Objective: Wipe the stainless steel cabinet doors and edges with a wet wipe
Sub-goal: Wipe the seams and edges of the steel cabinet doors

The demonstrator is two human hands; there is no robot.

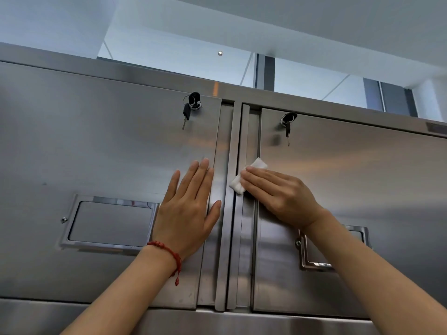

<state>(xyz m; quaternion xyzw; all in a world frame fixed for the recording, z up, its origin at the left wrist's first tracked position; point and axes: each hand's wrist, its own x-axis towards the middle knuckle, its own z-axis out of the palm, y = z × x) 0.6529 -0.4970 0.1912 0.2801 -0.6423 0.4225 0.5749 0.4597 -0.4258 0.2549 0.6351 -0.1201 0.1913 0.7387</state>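
Two stainless steel cabinet doors fill the view, the left door (101,146) and the right door (358,175), meeting at a vertical centre strip (232,238). My left hand (188,209) lies flat with straight fingers on the left door near its right edge. My right hand (278,192) presses a folded white wet wipe (242,182) with flat fingers against the right door's left edge, beside the centre strip. Part of the wipe is hidden under the fingers.
Keys hang from a lock near the top of each door, the left keys (189,107) and the right keys (287,124). A recessed handle (108,223) sits in the left door; another handle (314,262) shows behind my right forearm. Windows and ceiling lie above the cabinet top.
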